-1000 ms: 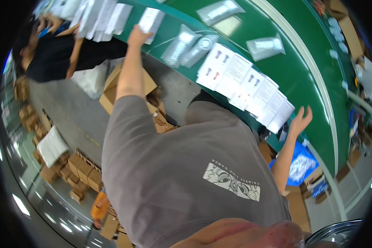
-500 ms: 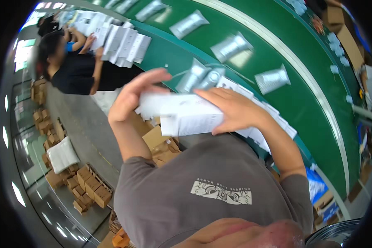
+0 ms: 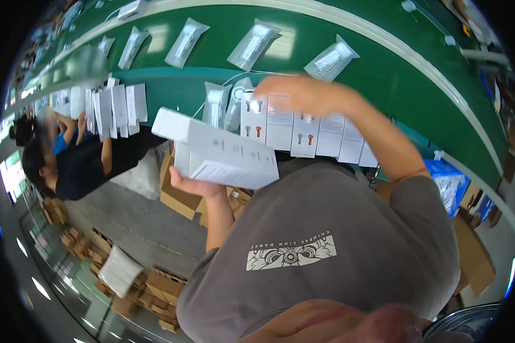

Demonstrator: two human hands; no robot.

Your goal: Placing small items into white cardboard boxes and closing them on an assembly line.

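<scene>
The white box (image 3: 229, 155) is held by the left hand (image 3: 199, 186), long axis slanted down-right across that grip; the state of the farther, blurred right hand (image 3: 300, 94) cannot be told.

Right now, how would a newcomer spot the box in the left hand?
Start at the green table. Near the left end of its row of white printed items, the left hand holds a white box. Unlike that row, it is held up tilted, flaps sticking out at its left end.
</scene>
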